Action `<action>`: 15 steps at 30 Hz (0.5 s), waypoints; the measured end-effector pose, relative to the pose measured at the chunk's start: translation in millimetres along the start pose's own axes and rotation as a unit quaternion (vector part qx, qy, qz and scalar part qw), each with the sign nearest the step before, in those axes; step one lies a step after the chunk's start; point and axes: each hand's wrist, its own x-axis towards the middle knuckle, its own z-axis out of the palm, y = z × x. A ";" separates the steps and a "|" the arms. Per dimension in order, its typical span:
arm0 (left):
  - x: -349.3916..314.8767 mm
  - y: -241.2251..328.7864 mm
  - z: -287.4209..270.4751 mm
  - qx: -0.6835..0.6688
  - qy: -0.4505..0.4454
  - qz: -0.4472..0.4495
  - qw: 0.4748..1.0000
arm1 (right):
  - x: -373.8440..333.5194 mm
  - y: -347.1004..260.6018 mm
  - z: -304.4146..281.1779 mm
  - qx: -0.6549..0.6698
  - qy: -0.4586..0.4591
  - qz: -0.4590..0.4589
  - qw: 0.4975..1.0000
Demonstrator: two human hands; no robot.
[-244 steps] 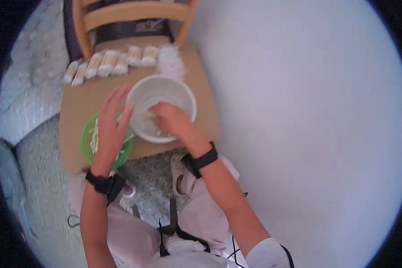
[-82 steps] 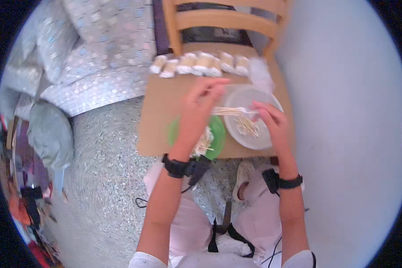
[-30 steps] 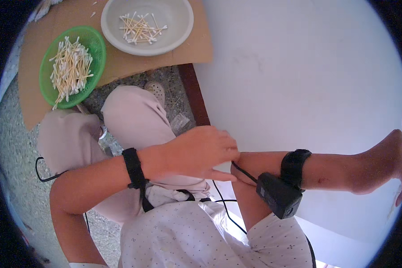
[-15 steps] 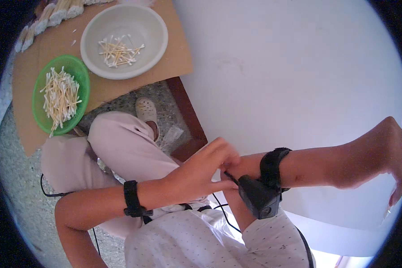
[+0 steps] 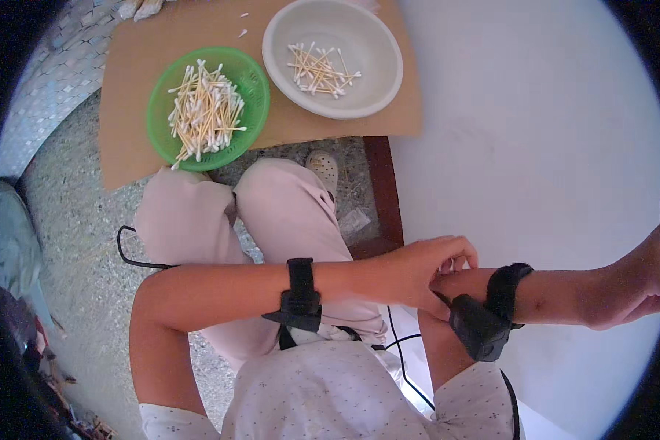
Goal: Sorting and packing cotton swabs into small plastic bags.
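Observation:
My left hand reaches across my lap to my right forearm. Its fingers are curled and its thumb lies by a short black cable at the black wrist-strapped device; what is between the fingers is hidden. Raised at the right edge, my right hand has folded fingers, partly cut off beside a dark upright part. Cotton swabs are heaped in a green basket, and fewer swabs lie in a whitish basin. Neither hand touches them.
Both containers stand on a brown cardboard sheet. Bundles of swabs lie at the far left. A pale wall-like surface fills the right side. My knees are below the cardboard, and black cables hang by my lap.
The view has shifted, so the basket and basin appear farther right and higher. My left hand stays at the right forearm. My right hand's fingers now look more folded.

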 end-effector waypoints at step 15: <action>-0.5 12.9 3.2 0.081 0.018 0.050 0.995 | -13.2 31.8 -21.7 -0.035 0.025 -0.031 0.999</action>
